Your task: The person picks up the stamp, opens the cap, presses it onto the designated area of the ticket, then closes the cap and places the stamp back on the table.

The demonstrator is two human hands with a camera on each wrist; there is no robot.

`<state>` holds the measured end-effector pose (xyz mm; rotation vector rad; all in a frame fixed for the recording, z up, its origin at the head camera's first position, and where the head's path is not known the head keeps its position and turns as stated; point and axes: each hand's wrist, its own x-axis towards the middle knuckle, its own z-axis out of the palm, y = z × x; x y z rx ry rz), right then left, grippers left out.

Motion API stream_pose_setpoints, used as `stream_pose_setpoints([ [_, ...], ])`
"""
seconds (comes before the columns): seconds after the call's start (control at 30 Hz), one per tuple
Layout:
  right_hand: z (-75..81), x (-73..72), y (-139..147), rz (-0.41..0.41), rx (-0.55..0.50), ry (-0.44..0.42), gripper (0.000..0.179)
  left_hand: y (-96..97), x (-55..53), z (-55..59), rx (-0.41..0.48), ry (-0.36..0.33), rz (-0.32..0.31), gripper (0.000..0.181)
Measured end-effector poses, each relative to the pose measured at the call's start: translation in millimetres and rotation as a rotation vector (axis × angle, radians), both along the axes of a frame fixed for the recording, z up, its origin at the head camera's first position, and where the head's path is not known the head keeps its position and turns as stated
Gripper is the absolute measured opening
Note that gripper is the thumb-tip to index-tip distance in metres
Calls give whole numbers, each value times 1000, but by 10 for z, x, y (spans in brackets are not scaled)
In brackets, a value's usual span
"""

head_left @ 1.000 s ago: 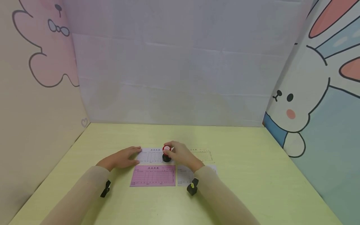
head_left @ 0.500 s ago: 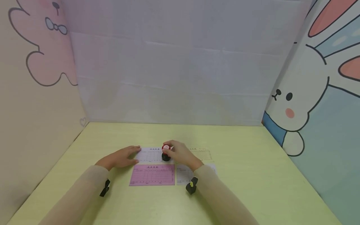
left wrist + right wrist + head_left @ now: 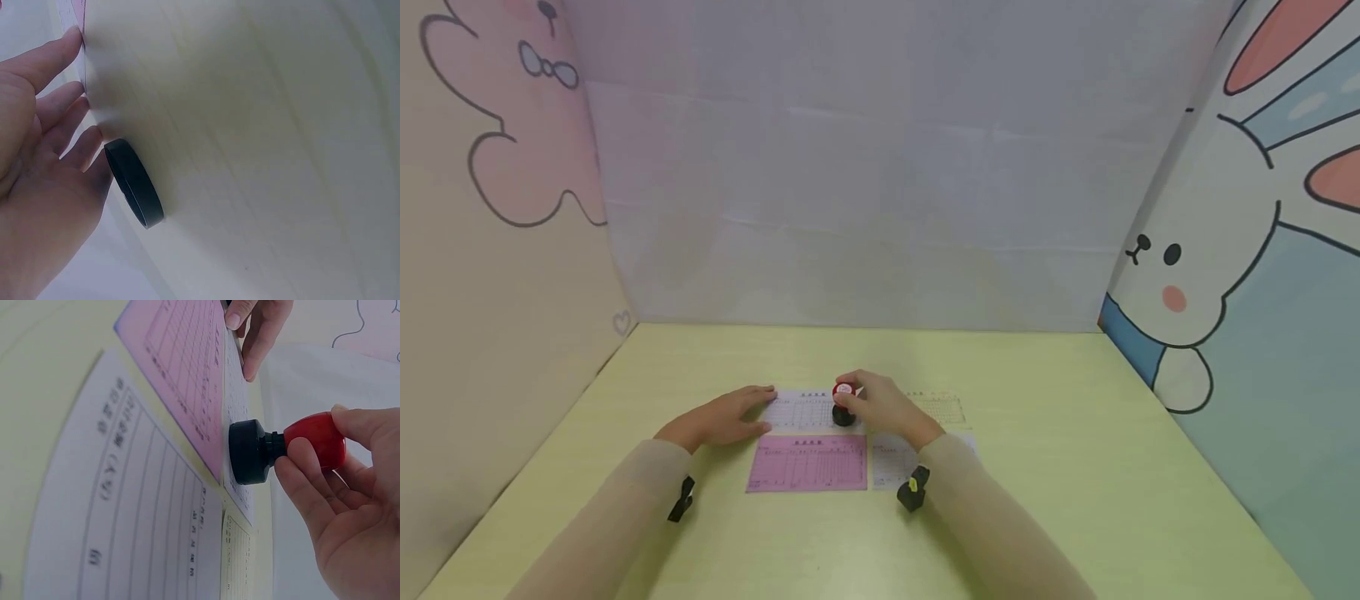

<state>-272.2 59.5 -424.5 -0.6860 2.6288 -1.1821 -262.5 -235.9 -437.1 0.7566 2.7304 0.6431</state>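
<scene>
My right hand (image 3: 891,407) grips the red handle of a stamp (image 3: 844,404) with thumb and fingers. The stamp is upright, its black round base against the upper left white printed form (image 3: 801,412); the right wrist view shows the stamp (image 3: 250,452) from the side. Fingers of my left hand (image 3: 722,419) are spread, with thumb and fingertips at that form's left edge. A black, shallow round piece like a cap (image 3: 134,184) lies by the left hand in the left wrist view; in the head view it is hidden.
Below the white form lies a pink form (image 3: 807,463). Another white form (image 3: 891,462) lies lower right, partly under my right forearm, and a yellowish form (image 3: 943,408) upper right. The pale table (image 3: 1112,467) meets white sheeting (image 3: 865,208) and cartoon-printed side walls.
The stamp and both hands keep their places on the form. Only the head view has shifted slightly.
</scene>
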Motion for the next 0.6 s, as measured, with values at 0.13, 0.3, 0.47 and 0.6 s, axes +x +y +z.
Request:
stream_pose_setpoints([
  [0.13, 34, -11, 0, 2, 21, -2, 43, 6, 8, 36, 6, -2, 0, 62],
  [0.3, 59, 4, 5, -9, 14, -5, 44, 2, 5, 24, 13, -3, 0, 62],
  [0.47, 57, 19, 12, -9, 7, 28, 44, 11, 11, 14, 23, -19, 11, 62],
  [0.6, 59, 22, 28, -1, -4, 32, 44, 19, 14, 6, 12, -25, 21, 63],
])
